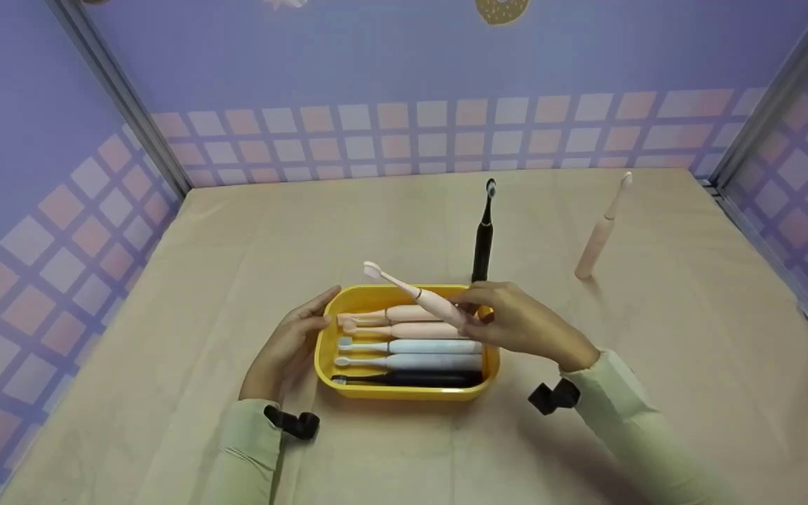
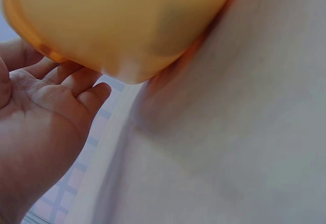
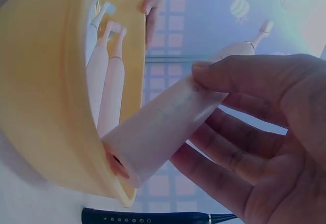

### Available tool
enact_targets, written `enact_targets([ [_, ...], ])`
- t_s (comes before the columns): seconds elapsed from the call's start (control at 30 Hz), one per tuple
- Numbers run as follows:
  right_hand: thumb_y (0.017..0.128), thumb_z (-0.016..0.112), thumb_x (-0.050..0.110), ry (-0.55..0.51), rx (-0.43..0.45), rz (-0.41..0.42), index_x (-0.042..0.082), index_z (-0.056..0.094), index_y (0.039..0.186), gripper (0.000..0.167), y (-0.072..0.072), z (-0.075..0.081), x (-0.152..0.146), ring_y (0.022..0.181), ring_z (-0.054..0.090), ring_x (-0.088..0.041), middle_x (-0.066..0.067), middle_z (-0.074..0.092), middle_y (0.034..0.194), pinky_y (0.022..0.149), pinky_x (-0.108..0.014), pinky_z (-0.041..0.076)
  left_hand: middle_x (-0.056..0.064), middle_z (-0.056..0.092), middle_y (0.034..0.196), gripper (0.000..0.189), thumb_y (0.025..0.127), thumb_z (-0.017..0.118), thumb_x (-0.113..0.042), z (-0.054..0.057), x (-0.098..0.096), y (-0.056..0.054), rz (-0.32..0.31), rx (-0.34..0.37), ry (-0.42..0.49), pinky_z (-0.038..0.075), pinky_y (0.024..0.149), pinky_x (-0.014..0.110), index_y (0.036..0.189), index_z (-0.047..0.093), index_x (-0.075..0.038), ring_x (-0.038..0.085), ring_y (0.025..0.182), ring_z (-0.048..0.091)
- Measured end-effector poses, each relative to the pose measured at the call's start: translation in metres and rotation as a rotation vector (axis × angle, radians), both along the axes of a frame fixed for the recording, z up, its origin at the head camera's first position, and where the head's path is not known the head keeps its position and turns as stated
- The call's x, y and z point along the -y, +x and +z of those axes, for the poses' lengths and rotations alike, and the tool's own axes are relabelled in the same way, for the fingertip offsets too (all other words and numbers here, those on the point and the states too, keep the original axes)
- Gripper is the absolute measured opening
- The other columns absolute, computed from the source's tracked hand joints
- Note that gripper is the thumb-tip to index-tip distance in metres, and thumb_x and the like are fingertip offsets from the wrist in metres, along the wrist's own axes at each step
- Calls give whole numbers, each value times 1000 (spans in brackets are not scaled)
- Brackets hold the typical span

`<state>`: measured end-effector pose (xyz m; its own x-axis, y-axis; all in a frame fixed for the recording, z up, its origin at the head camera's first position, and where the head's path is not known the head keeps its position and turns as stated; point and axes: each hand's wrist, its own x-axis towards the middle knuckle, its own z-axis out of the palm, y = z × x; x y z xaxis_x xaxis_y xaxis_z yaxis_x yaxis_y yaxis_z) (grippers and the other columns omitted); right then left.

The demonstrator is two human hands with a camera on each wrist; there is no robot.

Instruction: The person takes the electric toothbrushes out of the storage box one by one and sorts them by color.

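My right hand [image 1: 524, 319] holds a pale pink electric toothbrush [image 1: 439, 307] by its handle, tilted above the right part of a yellow bin [image 1: 404, 395], brush head up to the left. In the right wrist view the handle's bottom end [image 3: 137, 152] overlaps the bin's rim, with thumb and fingers on opposite sides of the handle. My left hand [image 1: 288, 344] grips the bin's left end, thumb at the rim and fingers along the outside wall. Inside lie two pink toothbrushes [image 1: 421, 330], two white ones [image 1: 432, 362] and a black one [image 1: 425, 379], side by side, heads leftward.
Just behind the bin's right end a black electric toothbrush [image 1: 483, 245] stands upright on the cloth-covered table [image 1: 250, 245]. A pink toothbrush [image 1: 595, 245] stands farther right. Purple panels with a tile pattern [image 1: 376, 137] enclose the back and sides.
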<state>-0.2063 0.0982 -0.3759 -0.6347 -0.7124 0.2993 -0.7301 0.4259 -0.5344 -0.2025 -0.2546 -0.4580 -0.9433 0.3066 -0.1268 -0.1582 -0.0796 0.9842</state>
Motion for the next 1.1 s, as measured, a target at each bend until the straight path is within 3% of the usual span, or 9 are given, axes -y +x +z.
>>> enact_targets([
  [0.1,84,71,6,-35,-11,-9,5,69,113,29,-1,-1,-4,79,59,-13,-4,69,94,64,-25,54,7,21,160,61,95,37,0,0,0,0,6,3,-2,24,118,38,154,23,-9,22,146,25],
  [0.33,82,70,1,-160,55,-55,3,67,116,34,-5,-7,-9,91,65,-18,-7,67,99,74,-30,60,7,21,160,61,95,37,0,1,0,2,-3,-1,1,25,118,39,154,22,-10,23,145,26],
  [0.67,81,70,-2,-362,76,-154,3,67,115,34,-12,-15,-18,94,66,-22,-9,67,102,75,-29,60,9,22,160,61,96,37,-1,0,0,1,-4,4,14,32,115,35,154,20,-9,25,145,27],
  [1.1,80,72,-3,-518,-21,-320,2,67,113,33,-24,-30,-34,93,64,-15,-7,69,100,76,-31,60,7,19,161,61,97,37,-2,0,-1,2,-10,9,40,28,116,37,155,19,-9,23,146,25],
])
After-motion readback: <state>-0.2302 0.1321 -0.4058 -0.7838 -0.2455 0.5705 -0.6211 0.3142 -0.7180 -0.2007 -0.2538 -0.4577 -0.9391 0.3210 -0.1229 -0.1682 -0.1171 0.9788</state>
